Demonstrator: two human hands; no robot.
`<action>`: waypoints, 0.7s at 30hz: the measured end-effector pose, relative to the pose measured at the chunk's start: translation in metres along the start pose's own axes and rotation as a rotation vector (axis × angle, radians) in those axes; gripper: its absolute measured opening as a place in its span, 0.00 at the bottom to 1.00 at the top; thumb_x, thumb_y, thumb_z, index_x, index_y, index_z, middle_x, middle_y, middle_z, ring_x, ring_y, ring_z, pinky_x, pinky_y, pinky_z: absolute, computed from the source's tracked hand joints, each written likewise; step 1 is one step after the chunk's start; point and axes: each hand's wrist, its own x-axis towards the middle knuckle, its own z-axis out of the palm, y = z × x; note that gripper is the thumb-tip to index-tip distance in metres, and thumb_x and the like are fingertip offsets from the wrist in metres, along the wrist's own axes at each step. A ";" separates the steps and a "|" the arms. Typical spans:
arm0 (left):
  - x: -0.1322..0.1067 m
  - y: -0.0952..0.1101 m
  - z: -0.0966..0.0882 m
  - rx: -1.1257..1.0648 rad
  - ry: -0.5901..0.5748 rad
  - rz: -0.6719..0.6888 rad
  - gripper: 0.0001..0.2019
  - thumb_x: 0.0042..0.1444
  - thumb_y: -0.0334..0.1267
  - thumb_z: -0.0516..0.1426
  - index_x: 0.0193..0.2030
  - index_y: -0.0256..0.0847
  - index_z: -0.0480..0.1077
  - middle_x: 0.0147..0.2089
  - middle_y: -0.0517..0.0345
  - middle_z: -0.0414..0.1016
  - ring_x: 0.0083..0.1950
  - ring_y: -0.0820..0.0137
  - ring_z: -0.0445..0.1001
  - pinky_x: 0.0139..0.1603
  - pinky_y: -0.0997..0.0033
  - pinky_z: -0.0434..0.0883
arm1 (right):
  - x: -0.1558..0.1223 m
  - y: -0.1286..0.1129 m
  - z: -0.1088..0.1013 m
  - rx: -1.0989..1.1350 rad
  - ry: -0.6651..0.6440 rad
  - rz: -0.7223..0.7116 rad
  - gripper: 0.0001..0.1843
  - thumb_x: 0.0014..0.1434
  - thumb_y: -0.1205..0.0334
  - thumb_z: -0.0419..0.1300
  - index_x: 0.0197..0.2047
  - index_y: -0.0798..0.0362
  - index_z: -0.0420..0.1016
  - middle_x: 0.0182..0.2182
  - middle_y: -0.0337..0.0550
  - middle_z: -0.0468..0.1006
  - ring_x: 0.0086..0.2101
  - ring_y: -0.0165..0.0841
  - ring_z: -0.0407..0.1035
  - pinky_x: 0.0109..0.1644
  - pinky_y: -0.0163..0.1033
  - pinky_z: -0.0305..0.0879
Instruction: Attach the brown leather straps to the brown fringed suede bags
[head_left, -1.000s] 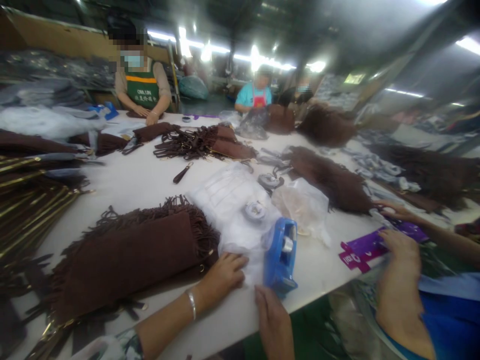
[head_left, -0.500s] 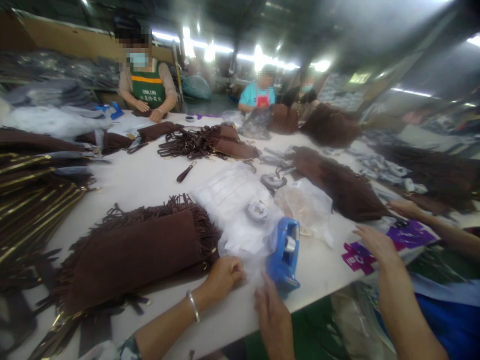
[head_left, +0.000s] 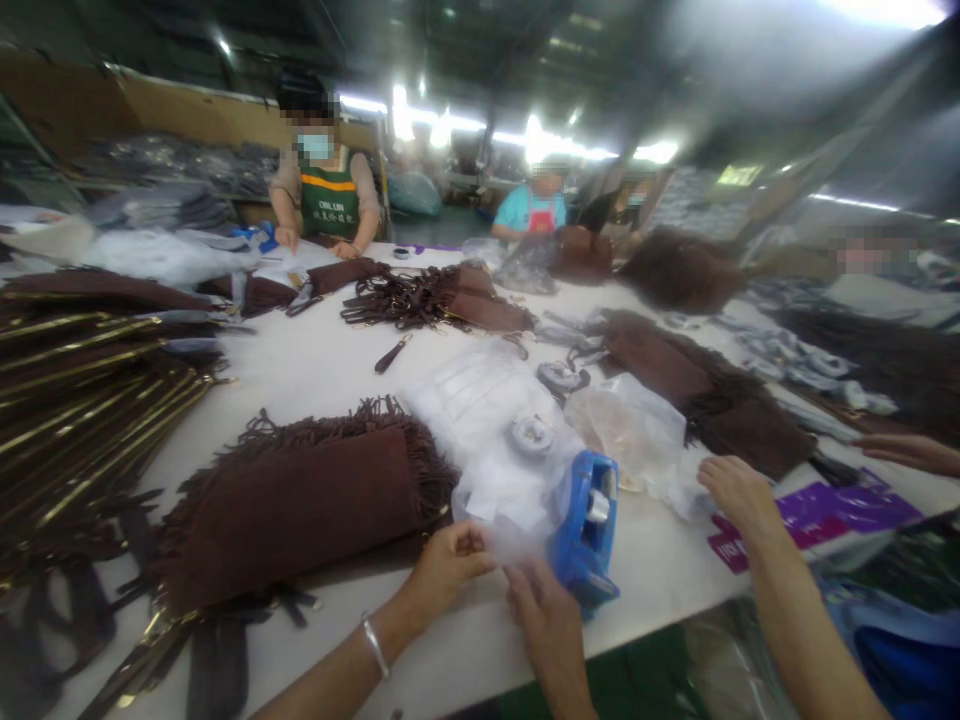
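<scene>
My left hand (head_left: 448, 562), with a silver bangle at the wrist, is closed in a pinch on the near edge of a clear plastic bag (head_left: 491, 440) lying on the white table (head_left: 315, 365). My right hand (head_left: 541, 612) sits just beside it, fingers curled at the same bag edge and touching it. A blue tape dispenser (head_left: 589, 525) stands right of both hands. A brown fringed suede bag (head_left: 300, 500) lies left of my left hand.
A co-worker's hand (head_left: 739, 492) reaches in from the right towards purple cards (head_left: 825, 510). More brown fringed bags (head_left: 697, 385), tape rolls (head_left: 532, 432) and gold-trimmed straps (head_left: 82, 400) cover the table. Other people sit at the far end.
My left hand has gone from lying flat on the plastic bag to pinching its edge. My right hand has come up to the bag. The co-worker's hand has lifted off the purple cards.
</scene>
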 end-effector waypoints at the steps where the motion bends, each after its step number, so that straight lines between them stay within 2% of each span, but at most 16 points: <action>1: 0.000 -0.001 -0.001 -0.032 0.014 -0.004 0.13 0.44 0.41 0.64 0.33 0.36 0.70 0.28 0.62 0.69 0.29 0.74 0.64 0.31 0.75 0.59 | 0.001 -0.002 0.001 0.042 -0.020 0.019 0.16 0.62 0.48 0.52 0.32 0.50 0.70 0.21 0.34 0.71 0.23 0.31 0.67 0.28 0.32 0.60; 7: -0.002 0.002 0.001 -0.083 0.060 0.034 0.11 0.47 0.41 0.64 0.25 0.34 0.73 0.23 0.63 0.66 0.27 0.75 0.61 0.32 0.74 0.59 | 0.000 -0.004 0.006 0.115 -0.031 0.046 0.17 0.60 0.45 0.53 0.30 0.50 0.68 0.21 0.33 0.69 0.22 0.30 0.65 0.26 0.32 0.60; 11: -0.012 0.013 0.004 -0.100 -0.003 0.075 0.11 0.50 0.42 0.63 0.31 0.34 0.78 0.29 0.58 0.73 0.32 0.71 0.67 0.39 0.72 0.63 | -0.005 -0.003 0.008 0.159 -0.086 0.048 0.19 0.59 0.45 0.55 0.25 0.50 0.64 0.18 0.32 0.67 0.19 0.29 0.63 0.25 0.31 0.59; 14: -0.022 0.019 0.001 -0.116 -0.014 0.065 0.13 0.52 0.44 0.62 0.32 0.34 0.78 0.28 0.58 0.73 0.31 0.72 0.66 0.37 0.72 0.62 | -0.008 -0.005 0.013 0.223 -0.135 0.059 0.20 0.59 0.45 0.56 0.25 0.51 0.63 0.17 0.32 0.67 0.17 0.27 0.60 0.23 0.31 0.56; 21: -0.037 0.031 -0.016 -0.194 0.158 0.021 0.15 0.47 0.46 0.65 0.24 0.34 0.72 0.23 0.62 0.68 0.26 0.75 0.60 0.31 0.74 0.56 | -0.011 -0.005 0.039 0.311 -0.304 0.101 0.22 0.56 0.39 0.55 0.28 0.50 0.62 0.14 0.30 0.66 0.13 0.24 0.53 0.17 0.30 0.46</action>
